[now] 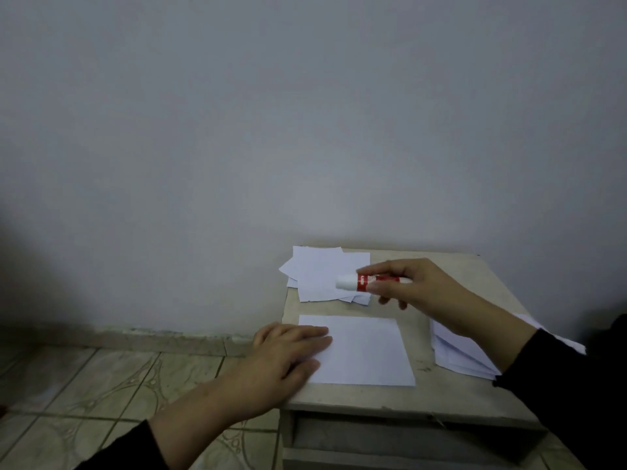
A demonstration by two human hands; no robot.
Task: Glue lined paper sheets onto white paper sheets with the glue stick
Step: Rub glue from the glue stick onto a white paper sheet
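Observation:
A white paper sheet (366, 351) lies flat near the front of the small table (424, 395). My left hand (288, 354) rests on the sheet's left edge with straight fingers, pressing it down. My right hand (417, 286) holds a red and white glue stick (363, 281) sideways above the table, its white cap pointing left. Behind it a loose pile of smaller paper pieces (322, 273) sits at the table's back left corner. Another stack of sheets (458, 351) lies at the right, partly hidden by my right forearm. No ruled lines can be made out on any paper.
The table stands against a plain grey wall (305, 130), with a drawer front (390, 435) below its top. A tiled floor (101, 385) stretches to the left of the table. My dark sleeves cover both forearms.

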